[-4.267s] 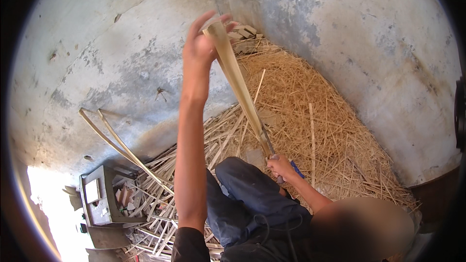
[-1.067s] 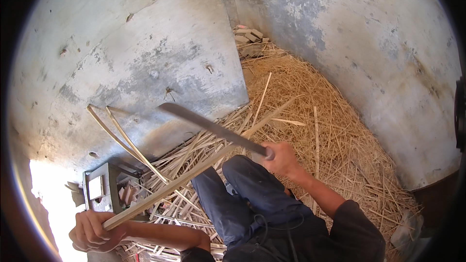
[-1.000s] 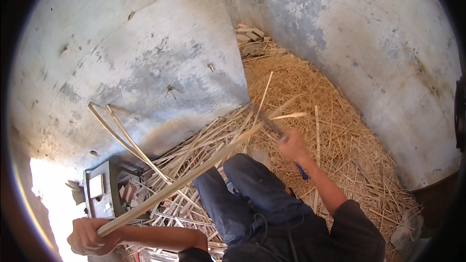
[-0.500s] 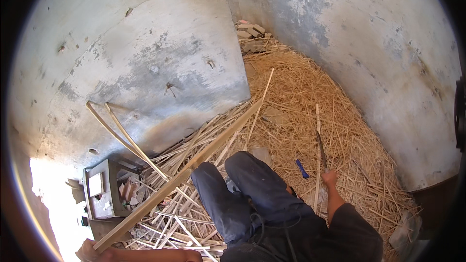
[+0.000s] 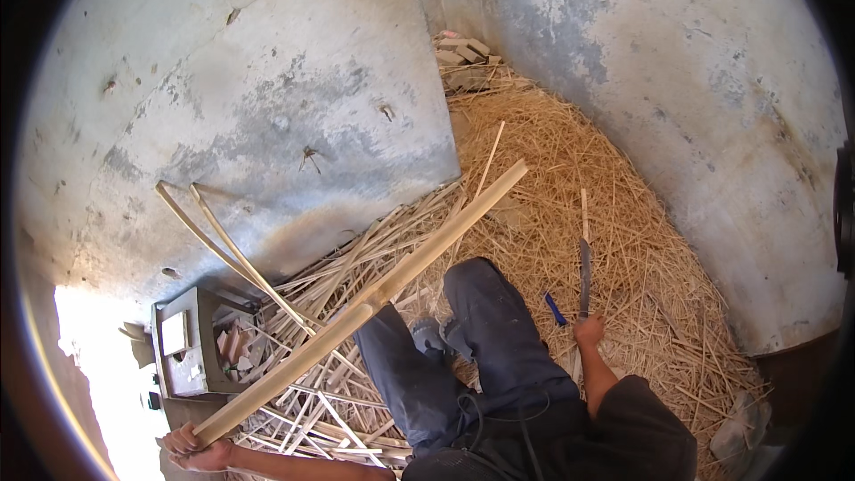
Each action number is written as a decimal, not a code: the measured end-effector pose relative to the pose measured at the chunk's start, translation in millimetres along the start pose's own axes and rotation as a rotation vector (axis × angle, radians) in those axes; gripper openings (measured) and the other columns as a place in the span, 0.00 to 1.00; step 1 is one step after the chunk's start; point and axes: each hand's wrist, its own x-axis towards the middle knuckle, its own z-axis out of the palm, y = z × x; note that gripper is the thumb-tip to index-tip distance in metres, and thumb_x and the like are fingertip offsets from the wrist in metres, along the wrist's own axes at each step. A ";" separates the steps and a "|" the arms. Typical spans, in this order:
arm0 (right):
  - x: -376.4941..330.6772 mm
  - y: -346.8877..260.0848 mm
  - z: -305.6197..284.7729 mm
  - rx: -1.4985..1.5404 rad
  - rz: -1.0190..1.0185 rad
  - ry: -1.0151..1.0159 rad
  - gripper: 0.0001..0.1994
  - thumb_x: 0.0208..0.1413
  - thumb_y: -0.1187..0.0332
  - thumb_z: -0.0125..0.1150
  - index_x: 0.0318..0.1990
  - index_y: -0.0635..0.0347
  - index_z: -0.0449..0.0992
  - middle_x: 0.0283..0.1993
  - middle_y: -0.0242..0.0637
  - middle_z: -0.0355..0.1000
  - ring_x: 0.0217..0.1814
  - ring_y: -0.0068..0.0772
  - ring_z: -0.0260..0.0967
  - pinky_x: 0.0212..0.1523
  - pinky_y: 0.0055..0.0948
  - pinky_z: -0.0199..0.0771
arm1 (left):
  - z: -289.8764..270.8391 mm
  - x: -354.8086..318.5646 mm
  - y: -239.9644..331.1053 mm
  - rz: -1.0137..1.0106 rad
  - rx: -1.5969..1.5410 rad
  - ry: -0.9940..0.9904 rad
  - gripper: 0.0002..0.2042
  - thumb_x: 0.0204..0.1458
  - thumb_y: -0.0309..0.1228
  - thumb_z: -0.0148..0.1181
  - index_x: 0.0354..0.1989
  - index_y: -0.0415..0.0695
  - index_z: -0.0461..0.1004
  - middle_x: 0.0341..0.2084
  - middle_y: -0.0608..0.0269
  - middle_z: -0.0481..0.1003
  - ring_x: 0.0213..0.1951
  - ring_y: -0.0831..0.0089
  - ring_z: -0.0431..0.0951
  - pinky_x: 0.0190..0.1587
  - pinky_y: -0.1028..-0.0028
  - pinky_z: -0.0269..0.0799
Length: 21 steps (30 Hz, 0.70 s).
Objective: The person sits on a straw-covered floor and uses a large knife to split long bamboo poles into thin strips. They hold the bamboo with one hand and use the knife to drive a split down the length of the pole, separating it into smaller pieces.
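Observation:
A long split bamboo piece (image 5: 294,358) runs slantwise from the lower left, across my left knee, toward the middle of the floor. The fingers of my left hand (image 5: 198,449) are closed around its near end, and a node shows along its length. A knife with a long, dark, narrow blade (image 5: 584,278) is in my right hand (image 5: 588,330), its tip pointing away from me. The handle is hidden in my fist. Just left of that hand lies a small blue object (image 5: 555,309) on the straw-like shavings. The knife and the bamboo are apart.
Thin bamboo strips (image 5: 338,428) cover the floor at left, and a heap of fine shavings (image 5: 570,151) fills the corner. Two bent strips (image 5: 233,260) lean near the wall. A grey box-like frame (image 5: 183,347) holds broken rubble. Bricks (image 5: 463,52) are stacked far back.
The bamboo's near end and my left hand have moved up and right, and its pale inner face shows more. My right hand shifted slightly left and nearer. My knees have spread apart.

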 end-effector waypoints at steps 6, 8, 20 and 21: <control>-9.6 -30.2 -6.3 0.089 -0.448 -0.233 0.19 0.54 0.68 0.65 0.54 0.58 0.74 0.59 0.52 0.64 0.64 0.56 0.63 0.59 0.49 0.70 | 3.5 -7.5 -10.0 -0.538 -1.518 -0.227 0.16 0.63 0.34 0.45 0.22 0.52 0.54 0.15 0.75 0.49 0.15 0.83 0.47 0.19 0.79 0.49; 0.3 -27.9 16.4 -0.025 -0.468 -0.241 0.16 0.53 0.67 0.64 0.50 0.57 0.77 0.59 0.51 0.64 0.63 0.56 0.65 0.60 0.48 0.70 | 7.7 -14.9 -17.4 -0.569 -1.546 -0.189 0.15 0.63 0.34 0.46 0.22 0.51 0.54 0.15 0.75 0.49 0.15 0.83 0.46 0.19 0.78 0.48; 9.9 -49.4 37.1 -0.223 -0.396 -0.442 0.14 0.52 0.64 0.66 0.46 0.55 0.84 0.55 0.53 0.74 0.58 0.52 0.74 0.59 0.45 0.74 | 5.4 -32.5 -32.1 -0.609 -1.556 -0.087 0.15 0.64 0.36 0.45 0.23 0.50 0.55 0.15 0.74 0.49 0.15 0.81 0.46 0.19 0.76 0.47; 8.5 -50.4 36.8 -0.238 -0.421 -0.427 0.13 0.54 0.64 0.66 0.46 0.56 0.85 0.53 0.52 0.77 0.57 0.52 0.76 0.59 0.45 0.75 | 3.6 -33.2 -32.4 -0.603 -1.547 -0.081 0.16 0.64 0.37 0.45 0.23 0.50 0.55 0.15 0.74 0.49 0.15 0.80 0.47 0.19 0.76 0.47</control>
